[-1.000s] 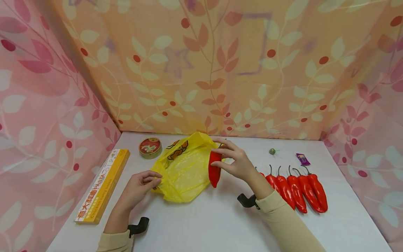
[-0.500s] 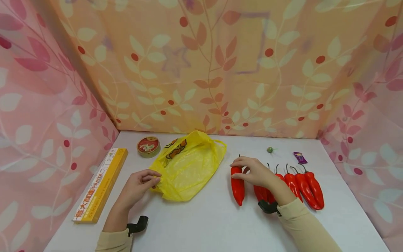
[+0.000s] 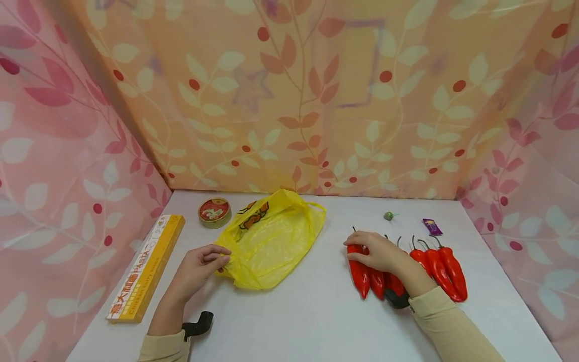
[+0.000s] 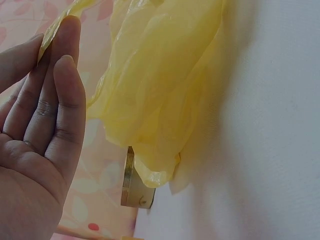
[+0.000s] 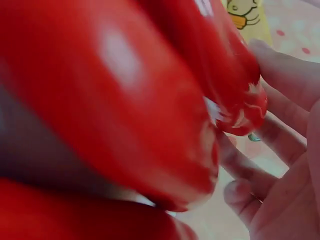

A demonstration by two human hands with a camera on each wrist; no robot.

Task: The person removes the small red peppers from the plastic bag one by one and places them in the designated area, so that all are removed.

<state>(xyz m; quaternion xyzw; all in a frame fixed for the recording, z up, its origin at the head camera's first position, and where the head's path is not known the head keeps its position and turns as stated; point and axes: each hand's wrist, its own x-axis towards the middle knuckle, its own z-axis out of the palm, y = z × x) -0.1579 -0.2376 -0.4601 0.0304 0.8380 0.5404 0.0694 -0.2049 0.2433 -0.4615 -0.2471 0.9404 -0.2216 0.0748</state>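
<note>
My left hand (image 3: 199, 270) pinches the near left edge of a yellow plastic bag (image 3: 271, 246) between thumb and fingertips; the left wrist view shows a fold of the bag (image 4: 52, 32) in that pinch. The bag lies with its mouth spread. At the left end of a row of shiny red chili peppers (image 3: 439, 269), my right hand (image 3: 384, 256) holds the upper part of one chili pepper (image 3: 359, 281) by thumb and fingers. Up close in the right wrist view, this chili pepper (image 5: 220, 55) has the thumb against its stem end. My right forearm hides part of the row.
A yellow pasta box (image 3: 147, 271) lies along the left side, and a round red-topped tin (image 3: 214, 213) stands behind the bag's left side. Behind the peppers are a small green ball-shaped item (image 3: 388, 215) and a purple wrapped candy (image 3: 432, 227). Patterned cloth walls (image 3: 289, 151) surround the table.
My right hand has carried the chili pepper from the bag's right edge rightward, down to the left end of the row. The left hand stays on the bag.
</note>
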